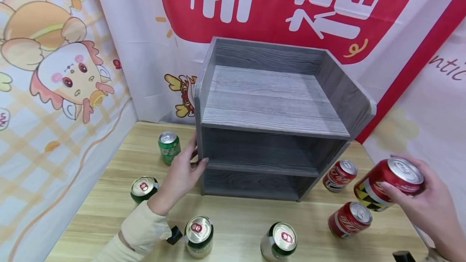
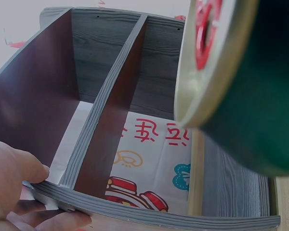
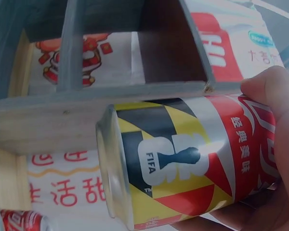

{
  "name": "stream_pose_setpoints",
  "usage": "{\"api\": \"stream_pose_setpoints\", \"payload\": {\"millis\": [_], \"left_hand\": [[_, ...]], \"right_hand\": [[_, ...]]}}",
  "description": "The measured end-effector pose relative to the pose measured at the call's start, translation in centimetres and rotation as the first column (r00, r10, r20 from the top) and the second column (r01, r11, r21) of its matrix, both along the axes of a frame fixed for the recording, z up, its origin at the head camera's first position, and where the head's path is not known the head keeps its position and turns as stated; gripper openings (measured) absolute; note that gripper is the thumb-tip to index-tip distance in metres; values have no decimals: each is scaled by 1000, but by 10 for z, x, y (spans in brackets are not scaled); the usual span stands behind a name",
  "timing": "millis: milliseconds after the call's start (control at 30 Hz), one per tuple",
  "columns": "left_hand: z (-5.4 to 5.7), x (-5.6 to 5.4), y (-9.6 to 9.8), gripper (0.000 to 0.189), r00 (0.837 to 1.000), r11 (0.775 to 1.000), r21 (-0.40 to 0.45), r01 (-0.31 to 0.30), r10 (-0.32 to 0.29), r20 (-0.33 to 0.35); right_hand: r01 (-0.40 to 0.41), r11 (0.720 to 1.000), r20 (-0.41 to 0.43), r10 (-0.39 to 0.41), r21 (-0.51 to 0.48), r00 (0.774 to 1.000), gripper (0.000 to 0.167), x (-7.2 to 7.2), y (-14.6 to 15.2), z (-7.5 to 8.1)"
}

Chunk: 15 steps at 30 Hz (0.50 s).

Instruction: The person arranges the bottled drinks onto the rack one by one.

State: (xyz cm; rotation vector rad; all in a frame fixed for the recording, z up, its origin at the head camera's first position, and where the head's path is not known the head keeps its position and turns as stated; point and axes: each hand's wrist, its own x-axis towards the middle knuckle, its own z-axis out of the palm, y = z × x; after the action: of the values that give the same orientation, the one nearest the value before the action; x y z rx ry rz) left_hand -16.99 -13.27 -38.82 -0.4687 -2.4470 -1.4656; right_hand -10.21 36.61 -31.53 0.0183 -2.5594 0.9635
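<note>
A grey wood-grain shelf unit [image 1: 273, 96] with a railed top and two levels below stands on the table. My left hand [image 1: 183, 169] grips its left side panel, the thumb on the front edge and the fingers behind, as the left wrist view also shows. In my right hand [image 1: 426, 197] is a red soda can [image 1: 389, 181] with a yellow and black pattern, held tilted in the air right of the shelf. The right wrist view shows the thumb and fingers round this can [image 3: 183, 159]. Two more red cans, one [image 1: 340, 176] beside the shelf and one [image 1: 350, 220] nearer, stand below it.
A green can [image 1: 169, 148] stands left of the shelf. Dark green cans with red tabs stand at the left [image 1: 144, 189], front [image 1: 199, 236] and front right [image 1: 278, 241] of the wooden table [image 1: 233, 217]. Printed cloth [image 1: 145, 31] hangs behind and at both sides.
</note>
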Motion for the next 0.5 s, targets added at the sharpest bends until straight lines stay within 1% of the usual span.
{"api": "stream_pose_setpoints", "payload": {"millis": [233, 500], "left_hand": [[-1, -2, 0, 79, 1000, 1000, -4, -1, 1, -5], [-1, -1, 0, 80, 1000, 1000, -7, -4, 4, 0]], "right_hand": [[-97, 995, -20, 97, -6, 995, 70, 2, -7, 10], [-155, 988, -23, 155, -8, 988, 69, 2, -13, 19]]}}
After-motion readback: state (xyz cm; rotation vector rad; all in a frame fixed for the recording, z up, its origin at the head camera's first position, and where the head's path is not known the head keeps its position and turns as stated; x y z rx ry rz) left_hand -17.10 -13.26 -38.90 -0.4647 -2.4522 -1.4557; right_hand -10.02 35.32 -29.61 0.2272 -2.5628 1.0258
